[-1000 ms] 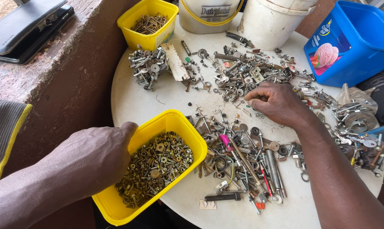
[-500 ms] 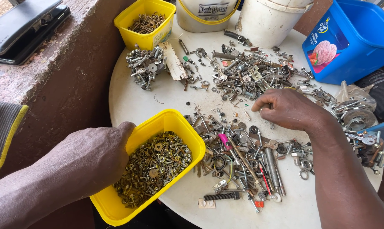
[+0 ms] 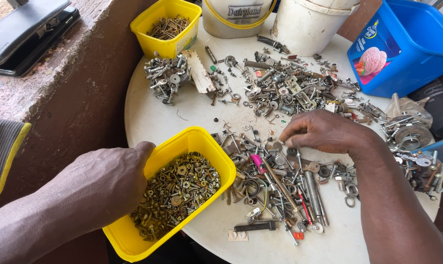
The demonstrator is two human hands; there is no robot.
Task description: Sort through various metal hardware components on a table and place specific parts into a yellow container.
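Gripping the near yellow tub (image 3: 202,146) of brassy screws by its left rim, the left hand (image 3: 101,188) has stayed put; the right hand (image 3: 324,132) has drifted nearer, fingertips pinched into the loose hardware (image 3: 275,181) on the table (image 3: 158,117).

We saw a bright yellow tub (image 3: 209,146) of brass-coloured screws (image 3: 177,193) and a second yellow tub (image 3: 170,46) holding brownish nails. The round table (image 3: 153,117) was off-white (somewhat scuffed). A blue tub (image 3: 407,49) carried a pink-and-white picture. Grey hardware (image 3: 280,90) included one magenta plastic piece (image 3: 257,163).
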